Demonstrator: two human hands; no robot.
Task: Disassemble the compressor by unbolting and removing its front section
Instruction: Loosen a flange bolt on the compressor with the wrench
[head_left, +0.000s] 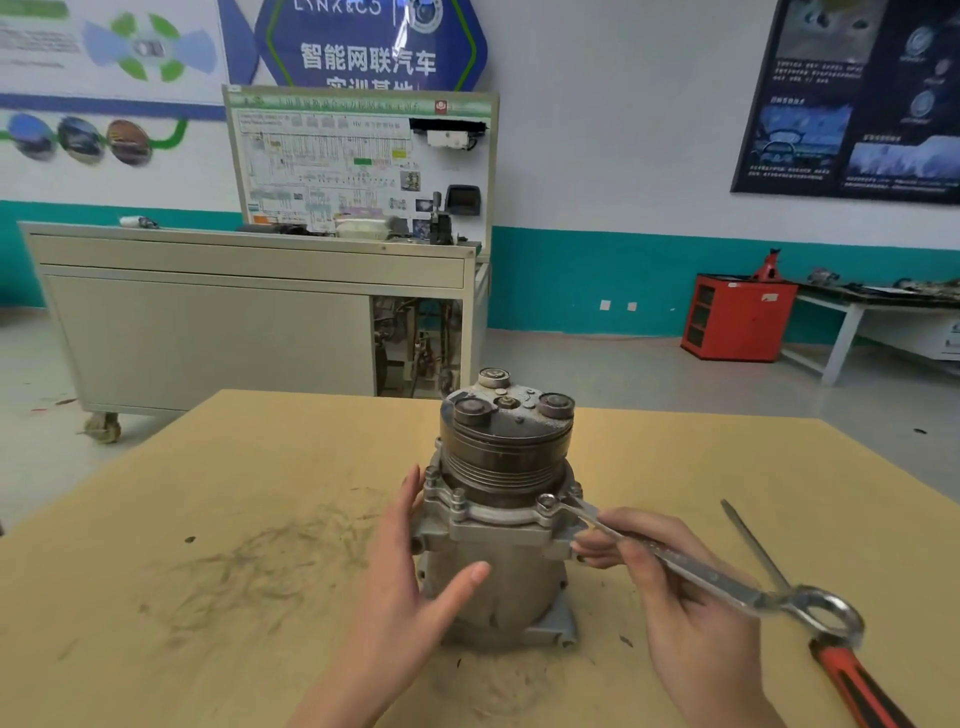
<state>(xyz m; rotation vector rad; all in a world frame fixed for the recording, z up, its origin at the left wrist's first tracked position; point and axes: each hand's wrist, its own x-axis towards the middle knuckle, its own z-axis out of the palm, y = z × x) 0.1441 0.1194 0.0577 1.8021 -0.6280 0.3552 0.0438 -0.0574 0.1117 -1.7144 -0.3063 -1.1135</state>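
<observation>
At the 4 o'clock bolt (545, 503), our right hand (675, 587) grips the wrench (727, 584); our open left hand (405, 571) braces the compressor (509, 577). Half-seated, the wrench could slip.

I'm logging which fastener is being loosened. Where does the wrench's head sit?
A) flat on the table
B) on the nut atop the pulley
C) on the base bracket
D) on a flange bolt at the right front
D: the wrench, held in the right hand, has its head on a flange bolt at the compressor's right front, below the pulley.

screwdriver (852, 680) handle cropped, poster (852, 98) text blurred
</observation>
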